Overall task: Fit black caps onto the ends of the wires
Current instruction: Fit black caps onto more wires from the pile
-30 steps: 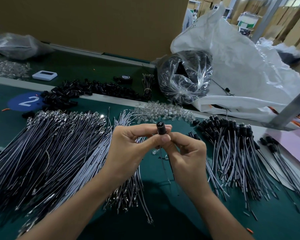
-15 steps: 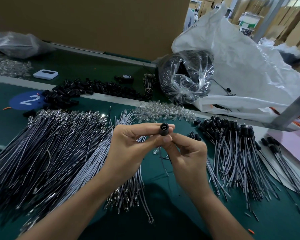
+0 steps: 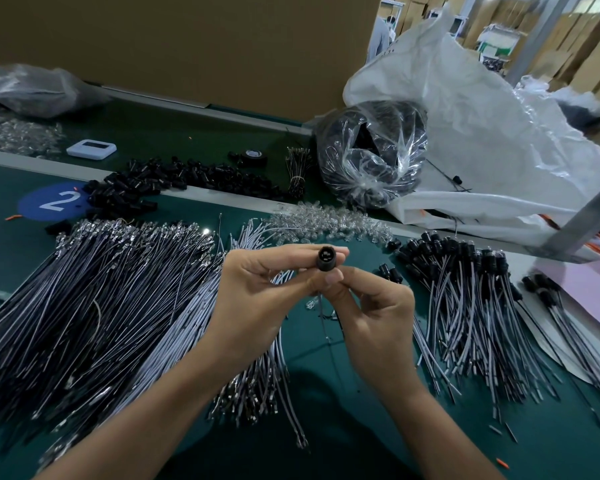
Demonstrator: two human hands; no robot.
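Left hand (image 3: 257,299) pinches black cap (image 3: 325,258); right hand (image 3: 371,317) pinches wire (image 3: 323,317) beneath it, above table (image 3: 326,427).

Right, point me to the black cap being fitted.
Head view, centre: the black cap is pinched by the left hand, just above the right hand, with the uncapped wires to its left.

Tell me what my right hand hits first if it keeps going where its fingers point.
Probably the black cap, pinched by the left hand, directly beyond the right hand holding its wire.
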